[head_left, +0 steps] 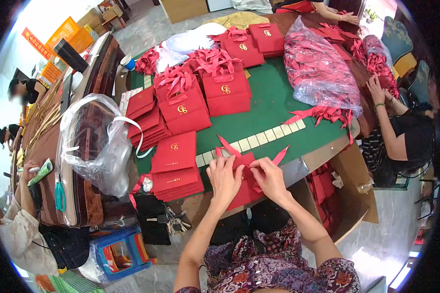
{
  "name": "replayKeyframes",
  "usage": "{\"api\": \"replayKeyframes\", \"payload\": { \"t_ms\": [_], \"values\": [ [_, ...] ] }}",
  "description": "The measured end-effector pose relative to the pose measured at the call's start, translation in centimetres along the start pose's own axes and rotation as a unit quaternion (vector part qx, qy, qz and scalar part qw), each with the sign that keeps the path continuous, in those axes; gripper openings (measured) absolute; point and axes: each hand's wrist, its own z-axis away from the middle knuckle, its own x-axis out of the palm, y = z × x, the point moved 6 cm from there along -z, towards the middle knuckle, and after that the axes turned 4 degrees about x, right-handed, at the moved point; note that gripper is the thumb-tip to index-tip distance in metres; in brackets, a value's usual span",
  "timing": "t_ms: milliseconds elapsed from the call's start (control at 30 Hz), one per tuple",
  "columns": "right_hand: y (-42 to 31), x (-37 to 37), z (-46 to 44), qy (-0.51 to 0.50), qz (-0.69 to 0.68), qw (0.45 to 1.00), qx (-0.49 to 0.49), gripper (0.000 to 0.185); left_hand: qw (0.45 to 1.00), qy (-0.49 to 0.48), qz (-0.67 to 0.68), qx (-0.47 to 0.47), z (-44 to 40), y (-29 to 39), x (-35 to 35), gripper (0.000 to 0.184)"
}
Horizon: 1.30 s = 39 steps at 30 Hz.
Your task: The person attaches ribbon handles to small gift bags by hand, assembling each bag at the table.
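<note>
1. Table (271, 105), green-topped, crossed by a row of pale rectangles (261, 138).
2. Cardboard box (358, 193), open, below the table's right edge; red goods inside.
3. Bundle of red ribbons (318, 68) in clear plastic, lying at far right.
4. Front stack of red bags (176, 166), gold-marked, left of the hands; further ribbon-topped bags (183, 110) behind.
5. Red bag (242, 199), flat at the table's near edge, beneath both hands.
6. Left hand (225, 177): fingers bent, narrowly spaced, tips on the bag's upper part; any grip cannot be told.
7. Right hand (270, 178): thumb and forefinger close together over the same bag; whether they pinch anything cannot be told.
8. Ribbon end (281, 155), red, projecting beyond the right hand.
</note>
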Motion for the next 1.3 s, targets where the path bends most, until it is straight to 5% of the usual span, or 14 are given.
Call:
{"api": "replayKeyframes", "payload": {
  "t_ms": [433, 767, 867, 967, 1100, 1233, 1300],
  "values": [
    [-0.7, 0.5, -1.1, -0.029, 0.056, 0.998, -0.003, 0.012, 0.992, 0.008, 0.124, -0.006, 0.5, 1.0, -1.1, 0.020],
    [-1.9, 0.8, -1.7, -0.060, 0.095, 0.994, -0.001, 0.015, 0.996, 0.032, 0.079, 0.017, 1.1, 2.8, -1.9, 0.015],
    [-1.7, 0.6, -1.0, -0.058, 0.012, 0.997, 0.042, 0.014, 0.983, -0.031, 0.172, -0.053, 1.1, 0.7, -1.1, 0.013],
    [-2.1, 0.2, -0.5, -0.067, -0.004, 0.998, -0.017, 0.012, 0.958, -0.030, 0.271, -0.086, 1.5, -1.0, 0.2, 0.017],
    [-2.7, -1.6, -2.0, -0.076, 0.000, 0.997, 0.006, 0.018, 0.969, -0.045, 0.223, -0.094, 1.7, -0.4, -0.4, 0.019],
    [-0.7, -0.6, -3.5, -0.145, 0.094, 0.982, -0.076, 0.030, 0.990, -0.018, 0.141, -0.005, 1.9, 2.3, -2.3, 0.018],
    [0.1, 0.6, -4.1, -0.295, 0.031, 0.955, -0.032, 0.032, 0.993, 0.031, 0.099, 0.063, 2.3, 3.3, -3.3, 0.017]
  ]
}}
